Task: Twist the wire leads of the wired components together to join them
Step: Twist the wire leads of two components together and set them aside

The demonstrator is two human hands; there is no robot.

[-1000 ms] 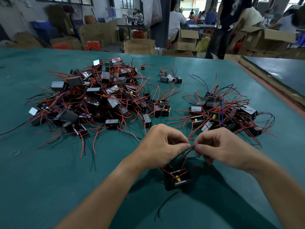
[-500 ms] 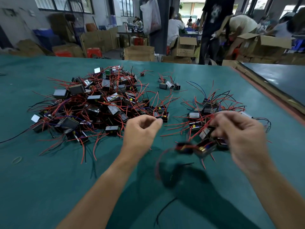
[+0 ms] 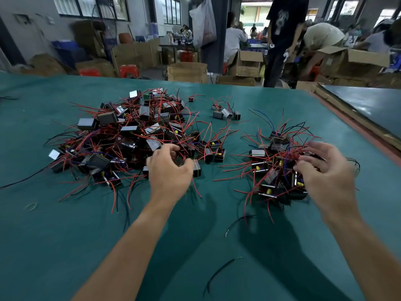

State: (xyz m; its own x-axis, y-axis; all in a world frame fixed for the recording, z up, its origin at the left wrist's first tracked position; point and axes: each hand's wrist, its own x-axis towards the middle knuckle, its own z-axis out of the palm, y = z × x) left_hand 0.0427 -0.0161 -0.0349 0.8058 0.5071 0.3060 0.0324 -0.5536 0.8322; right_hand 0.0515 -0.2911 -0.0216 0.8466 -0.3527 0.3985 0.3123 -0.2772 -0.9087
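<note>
The pair twisted a second ago has left the hands, apparently dropped into the right pile [image 3: 280, 170], so that join looks finished. The right hand [image 3: 321, 170] hovers there, fingers spread and empty. The left hand [image 3: 171, 170], loosely curled and holding nothing, reaches into the left pile [image 3: 130, 135] for another. No writing is legible.

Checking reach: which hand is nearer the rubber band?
Left. The left hand is at the large pile, right of the rubber band; the right hand is farther right, over the smaller pile.
</note>
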